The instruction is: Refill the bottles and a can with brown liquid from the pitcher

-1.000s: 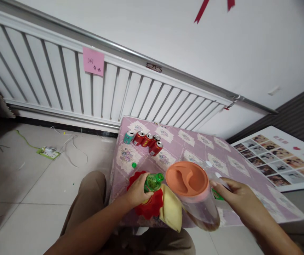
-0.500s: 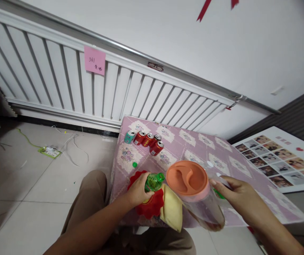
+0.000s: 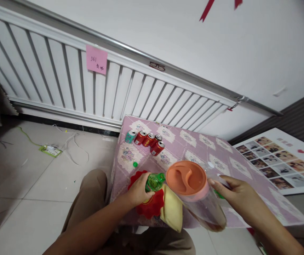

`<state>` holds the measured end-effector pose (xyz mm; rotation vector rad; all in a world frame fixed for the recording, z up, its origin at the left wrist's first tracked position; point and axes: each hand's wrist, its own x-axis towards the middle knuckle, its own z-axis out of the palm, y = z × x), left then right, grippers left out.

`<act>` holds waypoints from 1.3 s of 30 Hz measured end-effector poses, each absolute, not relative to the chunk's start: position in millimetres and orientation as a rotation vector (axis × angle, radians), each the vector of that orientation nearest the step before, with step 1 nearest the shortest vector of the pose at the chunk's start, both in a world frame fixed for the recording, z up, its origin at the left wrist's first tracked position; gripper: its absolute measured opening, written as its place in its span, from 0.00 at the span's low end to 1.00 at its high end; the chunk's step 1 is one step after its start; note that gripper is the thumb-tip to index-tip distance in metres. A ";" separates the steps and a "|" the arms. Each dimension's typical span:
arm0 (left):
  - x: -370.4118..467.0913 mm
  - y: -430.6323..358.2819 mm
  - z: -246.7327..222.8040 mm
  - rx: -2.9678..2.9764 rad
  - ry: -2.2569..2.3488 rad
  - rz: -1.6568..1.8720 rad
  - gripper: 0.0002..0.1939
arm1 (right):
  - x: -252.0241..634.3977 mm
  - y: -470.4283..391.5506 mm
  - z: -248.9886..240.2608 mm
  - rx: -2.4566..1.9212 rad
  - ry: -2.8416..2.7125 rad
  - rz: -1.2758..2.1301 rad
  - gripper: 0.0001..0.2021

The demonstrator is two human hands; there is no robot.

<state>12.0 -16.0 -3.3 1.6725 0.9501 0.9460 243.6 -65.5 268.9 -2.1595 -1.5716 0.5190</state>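
My left hand (image 3: 139, 190) is wrapped round a green plastic bottle (image 3: 155, 181), its uncapped mouth pointing right. Close by that mouth is the orange lid (image 3: 186, 178) of a clear pitcher (image 3: 205, 210); whether they touch I cannot tell. My right hand (image 3: 233, 193) grips the pitcher by its handle side, and the pitcher leans with its top toward the bottle. Some brownish liquid lies low inside it. Under my left hand is a red scalloped mat (image 3: 150, 209), with a folded yellow cloth (image 3: 172, 209) beside it. A green cap (image 3: 135, 164) lies on the tablecloth.
Several drink cans, such as a teal can (image 3: 130, 136) and a red can (image 3: 157, 148), stand toward the back of the table (image 3: 207, 148). A white radiator (image 3: 69, 78) runs behind. A photo board (image 3: 281, 159) stands at right, and a power strip (image 3: 50, 150) lies on the floor.
The view has shifted very slightly. Both hands keep their holds on the bottle and the pitcher, and the two stay almost in the same place.
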 end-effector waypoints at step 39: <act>15.8 -18.5 -2.4 1.680 0.932 0.989 0.41 | 240.6 -62.0 275.7 -2.169 -1.699 0.451 0.27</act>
